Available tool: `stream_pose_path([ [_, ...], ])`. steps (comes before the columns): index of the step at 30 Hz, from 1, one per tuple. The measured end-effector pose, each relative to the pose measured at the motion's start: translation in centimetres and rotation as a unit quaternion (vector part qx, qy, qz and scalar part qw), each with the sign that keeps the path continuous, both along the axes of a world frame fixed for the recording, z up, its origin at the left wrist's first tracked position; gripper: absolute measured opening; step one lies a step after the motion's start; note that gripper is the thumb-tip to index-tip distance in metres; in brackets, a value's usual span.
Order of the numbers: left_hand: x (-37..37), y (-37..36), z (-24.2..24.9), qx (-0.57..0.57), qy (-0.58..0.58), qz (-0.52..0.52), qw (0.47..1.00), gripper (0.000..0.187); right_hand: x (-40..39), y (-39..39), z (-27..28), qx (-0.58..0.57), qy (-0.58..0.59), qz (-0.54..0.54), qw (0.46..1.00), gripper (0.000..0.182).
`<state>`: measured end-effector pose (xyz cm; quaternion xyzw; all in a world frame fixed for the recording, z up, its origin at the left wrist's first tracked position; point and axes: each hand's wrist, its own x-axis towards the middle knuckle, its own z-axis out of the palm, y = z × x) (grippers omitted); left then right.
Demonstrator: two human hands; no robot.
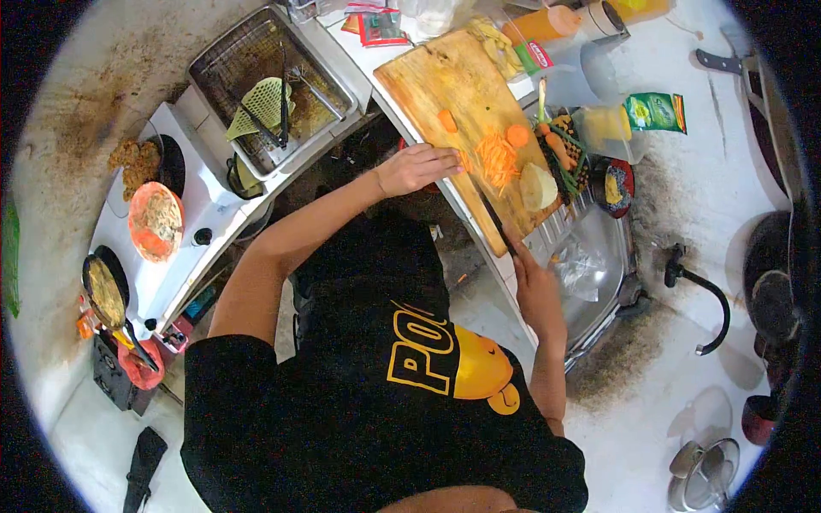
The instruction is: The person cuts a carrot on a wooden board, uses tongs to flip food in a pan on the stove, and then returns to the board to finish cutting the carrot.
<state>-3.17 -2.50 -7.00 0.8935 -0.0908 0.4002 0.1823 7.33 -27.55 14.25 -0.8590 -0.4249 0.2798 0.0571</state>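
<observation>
My right hand [537,295] is wrapped around the handle of a kitchen knife [491,210], whose dark blade lies over the near edge of the wooden cutting board [419,77]. Fingers together, my left hand [419,168] presses on a small orange carrot piece [464,162] at that same edge, mostly covered by the fingertips. Beside it sits a heap of carrot strips [496,159]. A carrot slice [517,135] and another carrot chunk [447,120] lie farther in. A pale, rounded vegetable piece [538,188] rests near the blade.
Whole carrots [558,147] with greens lie beyond the board, by a green packet [657,113]. The sink [599,321] is at right under a black faucet [697,286]. A metal basin [231,51] with utensils stands left, above a stove [192,175] with a frying pan [106,291].
</observation>
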Motion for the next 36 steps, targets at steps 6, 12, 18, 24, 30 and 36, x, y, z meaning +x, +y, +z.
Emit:
stream_pose_path([
  [6,0.0,-0.2,-0.2,-0.013,-0.006,0.003,1.000,0.039,0.2,0.8,0.8,0.099,0.022,0.007,0.995,0.040],
  [12,-0.1,-0.6,-0.5,-0.034,-0.008,0.007,0.999,0.042,0.8,2.1,-0.9,0.030,-0.001,0.020,0.999,0.041],
  [18,-0.3,-0.9,-0.5,-0.037,-0.019,0.024,0.999,0.043,0.0,4.8,1.1,-0.127,0.060,-0.040,0.989,0.041],
  [24,-0.6,-1.0,-0.3,-0.013,0.004,0.046,0.999,0.042,0.9,0.1,0.2,0.025,0.082,0.013,0.996,0.042],
  [30,-0.5,-0.9,-0.6,-0.024,-0.008,0.033,0.999,0.042,0.6,1.7,1.2,-0.012,0.102,-0.043,0.994,0.041],
  [36,-0.6,-1.1,-0.3,-0.039,-0.002,0.034,0.999,0.042,1.1,2.8,-0.2,-0.043,0.088,-0.024,0.995,0.041],
])
